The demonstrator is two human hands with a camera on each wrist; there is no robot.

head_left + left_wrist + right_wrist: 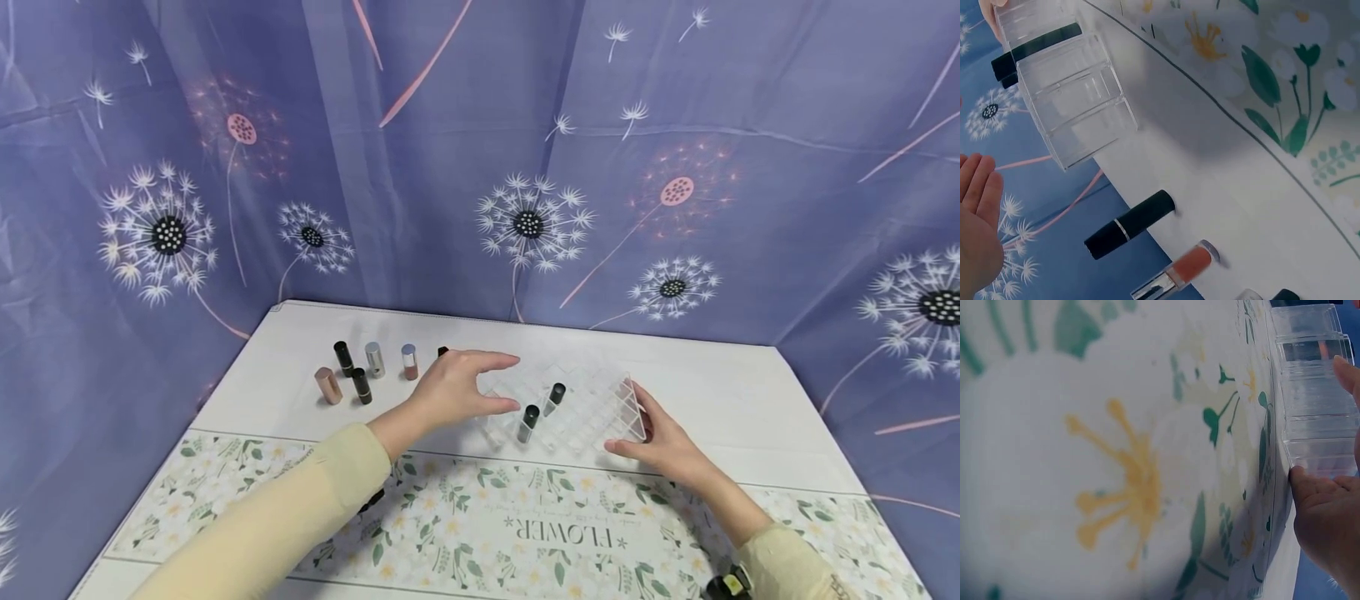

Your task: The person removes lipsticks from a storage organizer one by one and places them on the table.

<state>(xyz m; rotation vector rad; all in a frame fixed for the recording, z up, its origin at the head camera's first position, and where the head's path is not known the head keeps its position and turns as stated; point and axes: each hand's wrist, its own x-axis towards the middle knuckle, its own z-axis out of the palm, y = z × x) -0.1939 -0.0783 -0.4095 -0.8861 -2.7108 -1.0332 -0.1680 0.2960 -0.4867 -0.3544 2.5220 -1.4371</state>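
Note:
A clear lipstick organizer (585, 408) with many compartments stands on the table, and two black lipsticks (528, 422) are upright in its left part. My right hand (663, 442) holds the organizer by its right end, thumb in front and fingers around the side. Just left of the organizer is my left hand (459, 389), thumb and fingers spread apart with nothing between them. In the left wrist view that hand (977, 228) shows only in part. Near it stand a black lipstick (1129, 225) with a silver band and a pinkish lipstick (1180, 272).
Left of my left hand stand a rose-gold lipstick (327, 386), a silver one (375, 360) and several others. One black cap (442, 351) is partly hidden behind that hand. A floral mat strip (570, 525) crosses the front. A patterned purple curtain (435, 208) borders the table's back.

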